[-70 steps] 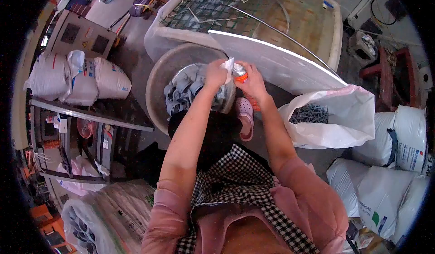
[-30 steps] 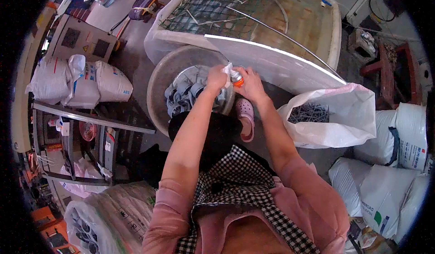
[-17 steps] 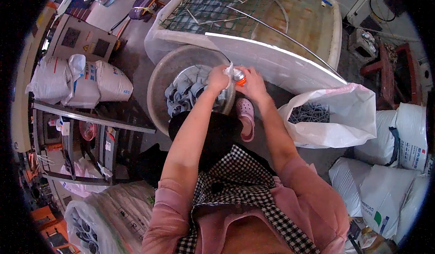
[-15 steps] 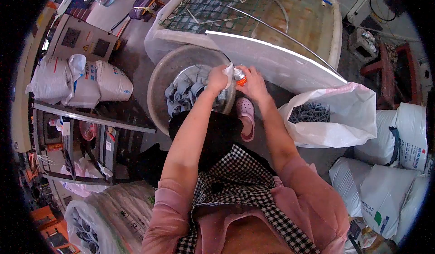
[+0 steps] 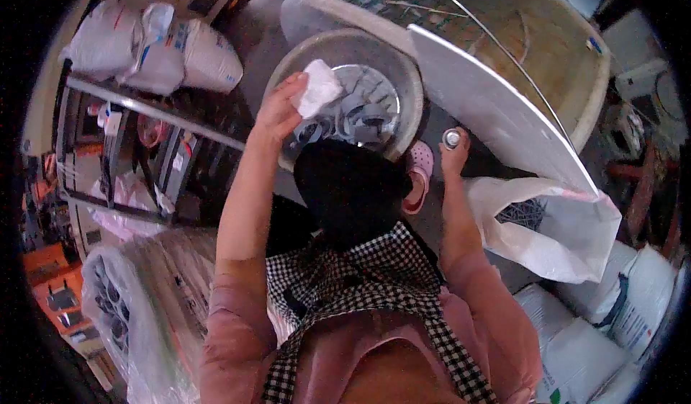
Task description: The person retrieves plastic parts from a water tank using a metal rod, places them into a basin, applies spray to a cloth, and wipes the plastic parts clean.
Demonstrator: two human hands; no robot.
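My left hand [image 5: 281,109] grips a folded white cloth [image 5: 319,89], held above the large round tub [image 5: 421,87]. Inside the tub, a shiny metal basin [image 5: 366,80] holds several grey ring-shaped plastic parts [image 5: 363,119], partly hidden behind the cloth and my dark-clad knee. Off to the right, my right hand [image 5: 455,158] is wrapped around a can, its silver top [image 5: 451,139] facing up at me. Most of the can's body is hidden by the fingers. My pink clog [image 5: 420,160] rests on the floor between the tub and that hand.
A white panel [image 5: 489,109] leans on a big water tank [image 5: 603,91]. To the right, an open white sack [image 5: 576,253] holds thin grey pieces [image 5: 522,214]. A metal rack [image 5: 151,105], full sacks [image 5: 209,58] and a plastic-wrapped bundle [image 5: 173,289] line the left.
My hands have moved apart. The left has gone left with the cloth, now more spread out; the right has gone right and down with the can. The view has also shifted.
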